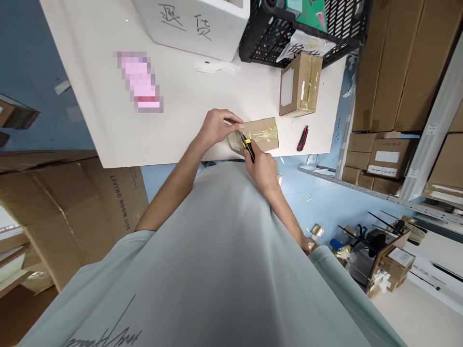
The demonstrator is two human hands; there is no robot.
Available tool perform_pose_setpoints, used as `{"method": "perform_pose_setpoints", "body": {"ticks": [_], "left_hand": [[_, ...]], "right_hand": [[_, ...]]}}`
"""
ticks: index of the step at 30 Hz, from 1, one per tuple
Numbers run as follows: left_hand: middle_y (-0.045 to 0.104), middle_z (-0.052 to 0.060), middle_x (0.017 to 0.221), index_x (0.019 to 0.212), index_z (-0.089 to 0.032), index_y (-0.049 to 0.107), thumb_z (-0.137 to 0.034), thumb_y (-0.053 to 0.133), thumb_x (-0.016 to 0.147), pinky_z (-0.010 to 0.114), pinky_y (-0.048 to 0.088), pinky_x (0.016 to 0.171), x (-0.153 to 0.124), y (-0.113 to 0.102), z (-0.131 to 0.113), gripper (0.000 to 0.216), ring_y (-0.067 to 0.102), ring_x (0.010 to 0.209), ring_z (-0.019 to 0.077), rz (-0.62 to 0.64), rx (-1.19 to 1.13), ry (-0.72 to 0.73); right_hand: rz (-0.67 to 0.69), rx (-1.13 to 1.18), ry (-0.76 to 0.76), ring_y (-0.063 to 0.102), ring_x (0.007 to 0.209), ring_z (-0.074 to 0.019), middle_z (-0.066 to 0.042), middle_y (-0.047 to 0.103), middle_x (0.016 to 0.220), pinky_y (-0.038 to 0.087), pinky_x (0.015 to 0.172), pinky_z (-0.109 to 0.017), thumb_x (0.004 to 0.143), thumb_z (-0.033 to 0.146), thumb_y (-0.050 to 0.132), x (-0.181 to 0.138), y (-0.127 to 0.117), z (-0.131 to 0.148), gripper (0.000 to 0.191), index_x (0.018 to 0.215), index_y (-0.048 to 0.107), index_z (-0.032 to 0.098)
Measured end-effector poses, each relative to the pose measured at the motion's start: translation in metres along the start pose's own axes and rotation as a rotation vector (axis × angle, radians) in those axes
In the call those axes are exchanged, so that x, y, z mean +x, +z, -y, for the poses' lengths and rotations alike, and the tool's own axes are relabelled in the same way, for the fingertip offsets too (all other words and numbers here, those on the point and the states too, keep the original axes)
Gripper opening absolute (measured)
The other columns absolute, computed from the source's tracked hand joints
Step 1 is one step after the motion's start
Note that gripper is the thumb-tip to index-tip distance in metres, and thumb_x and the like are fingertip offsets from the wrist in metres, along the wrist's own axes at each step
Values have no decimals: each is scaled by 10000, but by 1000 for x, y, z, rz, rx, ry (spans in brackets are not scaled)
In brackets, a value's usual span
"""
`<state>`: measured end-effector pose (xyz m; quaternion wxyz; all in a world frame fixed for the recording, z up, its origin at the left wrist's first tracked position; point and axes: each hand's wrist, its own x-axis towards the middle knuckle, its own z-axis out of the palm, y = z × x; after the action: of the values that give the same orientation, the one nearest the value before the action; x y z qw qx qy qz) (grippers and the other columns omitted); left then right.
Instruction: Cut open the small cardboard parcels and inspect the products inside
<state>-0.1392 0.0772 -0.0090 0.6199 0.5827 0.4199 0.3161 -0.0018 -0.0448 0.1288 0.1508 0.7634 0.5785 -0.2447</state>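
A small taped cardboard box (262,133) lies at the near edge of the white table (108,96). My left hand (217,126) is closed on the box's left end, fingers pinched over its top corner. My right hand (262,166) is closed around a yellow and black utility knife (248,147), whose tip rests against the box's left end near my left fingers.
A second taped cardboard box (300,84) stands upright further back. A red and black knife (303,138) lies right of the small box. A white bin (195,24) and a black crate (304,29) sit at the back. Cardboard boxes fill shelves on the right.
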Motion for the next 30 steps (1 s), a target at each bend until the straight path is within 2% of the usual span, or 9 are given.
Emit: {"method": "perform_pose_setpoints", "body": {"ticks": [6, 10, 16, 20, 24, 30], "left_hand": [[869, 85, 1083, 1019, -201, 902, -458, 936, 891, 418, 716, 995, -1, 4, 2, 290, 822, 1009, 256, -18, -13, 1], [869, 80, 1076, 1018, -205, 905, -441, 933, 897, 425, 715, 1013, -2, 5, 1, 267, 824, 1020, 261, -27, -22, -5], [869, 71, 1066, 1009, -214, 904, -391, 933, 894, 437, 709, 1030, 1, 3, 2, 213, 823, 1044, 273, -27, -39, -10], [872, 62, 1049, 1002, -225, 905, -382, 926, 892, 429, 706, 1028, 4, 1, 4, 194, 826, 1051, 273, -19, -35, 1], [877, 66, 1054, 999, -220, 910, -373, 917, 892, 417, 709, 1001, 6, -1, 4, 188, 830, 1017, 266, -5, -28, 4], [881, 68, 1064, 994, -220, 906, -401, 919, 893, 409, 710, 995, 7, -2, 5, 208, 828, 1018, 261, -8, -30, -2]], "right_hand": [[31, -97, 110, 827, 1075, -364, -239, 845, 1179, 615, 962, -463, 1216, 351, 330, -5, 2, 28, 614, 1773, 387, 101], [14, -95, 114, 831, 1053, -360, -228, 848, 1136, 626, 948, -460, 1217, 403, 346, -4, 4, 31, 629, 1778, 367, 118], [43, -107, 144, 836, 1079, -377, -248, 833, 1187, 616, 978, -500, 1217, 367, 363, -5, -6, 36, 634, 1800, 332, 120], [42, -102, 145, 829, 1086, -367, -233, 838, 1196, 617, 987, -488, 1208, 301, 382, -7, -14, 41, 586, 1768, 404, 127], [63, -109, 147, 826, 1095, -359, -224, 839, 1200, 614, 987, -471, 1215, 321, 377, -7, -19, 45, 560, 1738, 440, 134], [71, -108, 163, 823, 1104, -369, -240, 833, 1191, 616, 964, -476, 1228, 376, 297, -4, -18, 49, 613, 1789, 337, 135]]}}
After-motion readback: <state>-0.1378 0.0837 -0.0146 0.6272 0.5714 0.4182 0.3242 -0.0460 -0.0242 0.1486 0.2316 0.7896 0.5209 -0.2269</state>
